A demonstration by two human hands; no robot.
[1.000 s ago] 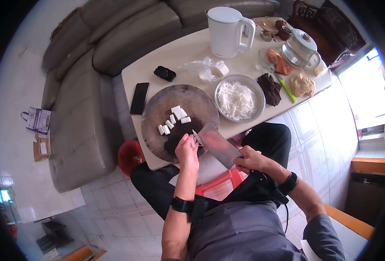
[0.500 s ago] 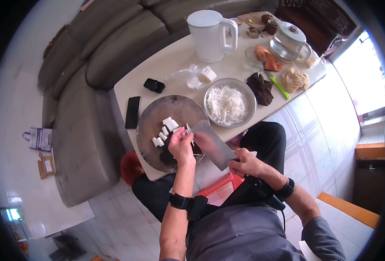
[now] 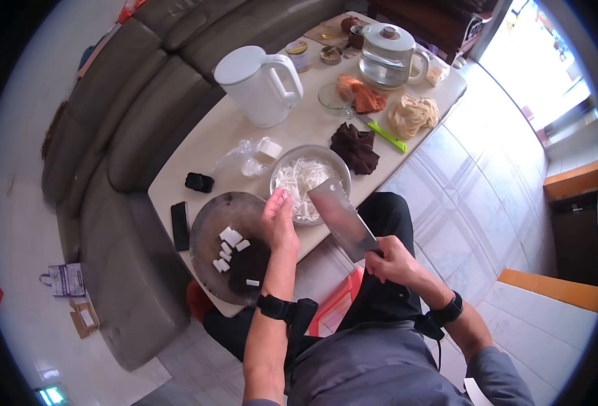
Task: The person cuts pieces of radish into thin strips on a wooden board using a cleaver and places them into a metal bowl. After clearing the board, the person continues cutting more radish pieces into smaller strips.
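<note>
Cleaver (image 3: pixel 341 216) is gripped in the closed right hand (image 3: pixel 390 260), long axis slanting forward-left, tip overlapping the bowl (image 3: pixel 338 165) in view. Left hand (image 3: pixel 281 220) is nearer, at the bowl's left edge; whether its fingers hold anything cannot be told. Shreds (image 3: pixel 297 174) lie inside the bowl; board (image 3: pixel 206 222) sits left.

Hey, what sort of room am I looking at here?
Probably a living room in a home: a large grey-brown sectional sofa wraps around a low table, which bears a white electric kettle and a glass teapot.
</note>
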